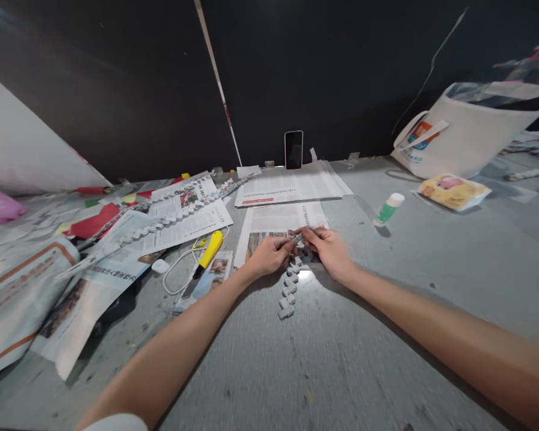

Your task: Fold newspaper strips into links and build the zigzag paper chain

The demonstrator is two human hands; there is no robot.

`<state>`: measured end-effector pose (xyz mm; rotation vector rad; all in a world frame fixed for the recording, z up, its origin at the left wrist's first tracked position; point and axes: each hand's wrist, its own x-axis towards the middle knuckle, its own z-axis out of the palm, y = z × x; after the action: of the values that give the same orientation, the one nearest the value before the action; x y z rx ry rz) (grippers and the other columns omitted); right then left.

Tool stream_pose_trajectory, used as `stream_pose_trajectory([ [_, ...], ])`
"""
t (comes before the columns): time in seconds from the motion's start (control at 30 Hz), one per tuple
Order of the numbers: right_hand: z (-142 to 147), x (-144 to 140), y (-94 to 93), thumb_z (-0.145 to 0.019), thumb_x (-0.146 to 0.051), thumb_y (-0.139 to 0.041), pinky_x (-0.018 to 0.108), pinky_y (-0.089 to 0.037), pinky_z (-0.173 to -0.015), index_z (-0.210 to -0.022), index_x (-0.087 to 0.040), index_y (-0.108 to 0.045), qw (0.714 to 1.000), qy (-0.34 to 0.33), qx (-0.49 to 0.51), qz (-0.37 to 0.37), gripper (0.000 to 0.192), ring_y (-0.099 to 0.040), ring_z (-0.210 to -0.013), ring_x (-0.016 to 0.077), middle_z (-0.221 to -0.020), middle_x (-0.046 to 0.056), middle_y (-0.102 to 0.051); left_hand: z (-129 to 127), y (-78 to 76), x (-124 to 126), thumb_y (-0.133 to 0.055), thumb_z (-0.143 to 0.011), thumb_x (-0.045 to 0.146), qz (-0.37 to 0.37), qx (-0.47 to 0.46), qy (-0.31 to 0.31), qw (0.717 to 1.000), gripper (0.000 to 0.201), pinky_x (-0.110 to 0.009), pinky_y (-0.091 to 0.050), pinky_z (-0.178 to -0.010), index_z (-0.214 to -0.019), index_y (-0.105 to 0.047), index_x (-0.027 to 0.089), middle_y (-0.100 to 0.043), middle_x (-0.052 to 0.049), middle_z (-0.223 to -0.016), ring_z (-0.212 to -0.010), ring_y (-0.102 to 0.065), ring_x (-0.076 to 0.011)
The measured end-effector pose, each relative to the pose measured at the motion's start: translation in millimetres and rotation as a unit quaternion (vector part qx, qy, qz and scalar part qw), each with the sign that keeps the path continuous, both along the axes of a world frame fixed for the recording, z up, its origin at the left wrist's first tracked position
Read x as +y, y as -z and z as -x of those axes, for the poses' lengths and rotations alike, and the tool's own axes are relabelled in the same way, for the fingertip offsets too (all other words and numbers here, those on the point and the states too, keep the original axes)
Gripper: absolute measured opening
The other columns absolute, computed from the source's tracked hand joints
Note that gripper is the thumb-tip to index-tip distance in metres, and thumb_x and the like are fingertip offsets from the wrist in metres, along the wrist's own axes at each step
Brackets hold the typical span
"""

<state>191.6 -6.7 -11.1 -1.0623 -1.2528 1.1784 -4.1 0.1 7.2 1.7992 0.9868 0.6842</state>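
Between my two hands is the upper end of a folded-paper chain (289,288), a grey-white zigzag of small interlocked pieces whose lower end trails down over the grey table. My left hand (272,254) is closed, thumb and fingers pinching the chain's end. From the other side, my right hand (329,250) pinches the same end, where a small folded strip shows between the fingertips. Printed newspaper (278,218) lies under and just beyond both hands. The exact fold at the fingertips is too small to make out.
Left of my hands lie a yellow-handled cutter (211,250), a white cord, newspaper sheets and longer paper chains (161,222). A phone (293,149) stands behind a newspaper stack (291,182). To the right are a glue stick (388,209), a yellow packet (453,191) and a white bag (462,131).
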Motion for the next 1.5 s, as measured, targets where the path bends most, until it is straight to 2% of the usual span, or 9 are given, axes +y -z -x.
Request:
stream_pose_trajectory([
  [0.13, -1.1, 3.0, 4.3, -0.085, -0.063, -0.079, 0.027, -0.023, -0.048, -0.095, -0.019, -0.080, 0.994, 0.013, 0.103, 0.044, 0.046, -0.029, -0.052, 0.0101, -0.059, -0.006, -0.037, -0.8, -3.6, -0.5, -0.051, -0.101, 0.059, -0.002, 0.014, -0.005, 1.000, 0.051, -0.023, -0.035, -0.054, -0.078, -0.065, 0.016, -0.051, 0.002, -0.054, -0.051, -0.048, -0.0108],
  [0.33, -1.8, 5.2, 5.3, -0.086, -0.061, -0.080, 0.026, -0.026, -0.049, -0.095, -0.019, -0.081, 0.991, 0.009, 0.131, 0.034, 0.043, -0.033, -0.055, 0.0098, -0.062, -0.005, -0.042, 0.6, -2.2, -0.2, -0.053, -0.099, 0.065, 0.070, -0.030, 0.012, 0.997, 0.054, -0.024, -0.035, -0.051, -0.083, -0.066, 0.015, -0.050, 0.003, -0.052, -0.046, -0.045, -0.0106],
  [0.47, -1.8, 5.2, 5.8, -0.088, -0.061, -0.079, 0.026, -0.028, -0.050, -0.096, -0.020, -0.081, 0.990, 0.017, 0.141, 0.017, 0.042, -0.035, -0.056, 0.0104, -0.063, -0.005, -0.042, 0.4, 2.8, 1.7, -0.045, -0.101, 0.069, 0.140, -0.096, 0.014, 0.985, 0.058, -0.024, -0.034, -0.047, -0.085, -0.063, 0.016, -0.046, 0.004, -0.051, -0.043, -0.040, -0.0104],
  [0.53, -1.4, 4.4, 4.8, -0.088, -0.062, -0.078, 0.027, -0.028, -0.050, -0.096, -0.020, -0.081, 0.990, 0.015, 0.140, 0.022, 0.043, -0.034, -0.055, 0.0105, -0.062, -0.005, -0.041, 0.6, 4.1, 2.8, -0.044, -0.101, 0.069, 0.152, -0.111, 0.019, 0.982, 0.057, -0.024, -0.032, -0.046, -0.084, -0.061, 0.017, -0.045, 0.004, -0.053, -0.043, -0.038, -0.0097],
  [0.7, -0.5, 2.7, 2.0, -0.087, -0.063, -0.078, 0.027, -0.026, -0.050, -0.095, -0.020, -0.080, 0.990, 0.012, 0.140, 0.025, 0.044, -0.033, -0.055, 0.0106, -0.062, -0.006, -0.041, 2.7, 6.5, 6.4, -0.047, -0.101, 0.068, 0.109, -0.094, 0.025, 0.989, 0.057, -0.024, -0.036, -0.052, -0.076, -0.057, 0.018, -0.047, 0.003, -0.056, -0.049, -0.042, -0.0098],
  [1.07, 0.2, 2.3, 0.7, -0.088, -0.066, -0.076, 0.028, -0.026, -0.050, -0.095, -0.020, -0.080, 0.993, 0.026, 0.116, 0.011, 0.047, -0.035, -0.055, 0.0113, -0.064, -0.004, -0.044, 0.5, 8.0, 6.2, -0.051, -0.097, 0.074, 0.106, -0.083, 0.017, 0.991, 0.059, -0.025, -0.035, -0.052, -0.074, -0.051, 0.020, -0.043, 0.005, -0.054, -0.047, -0.039, -0.0087],
  [1.33, -0.8, 3.1, 2.4, -0.090, -0.063, -0.076, 0.028, -0.025, -0.051, -0.096, -0.019, -0.080, 0.993, 0.033, 0.112, 0.002, 0.044, -0.034, -0.055, 0.0108, -0.063, -0.005, -0.041, 0.5, 2.4, 3.8, -0.049, -0.100, 0.069, 0.075, -0.031, 0.025, 0.996, 0.056, -0.025, -0.035, -0.054, -0.082, -0.060, 0.017, -0.046, 0.004, -0.057, -0.050, -0.042, -0.0099],
  [1.5, -0.9, 3.2, 0.5, -0.089, -0.064, -0.075, 0.028, -0.026, -0.051, -0.096, -0.020, -0.080, 0.993, 0.050, 0.102, -0.002, 0.046, -0.035, -0.055, 0.0115, -0.063, -0.004, -0.043, -0.6, 0.6, 3.1, -0.050, -0.101, 0.066, 0.041, -0.013, 0.019, 0.999, 0.053, -0.024, -0.033, -0.054, -0.082, -0.059, 0.017, -0.046, 0.005, -0.059, -0.052, -0.041, -0.0098],
])
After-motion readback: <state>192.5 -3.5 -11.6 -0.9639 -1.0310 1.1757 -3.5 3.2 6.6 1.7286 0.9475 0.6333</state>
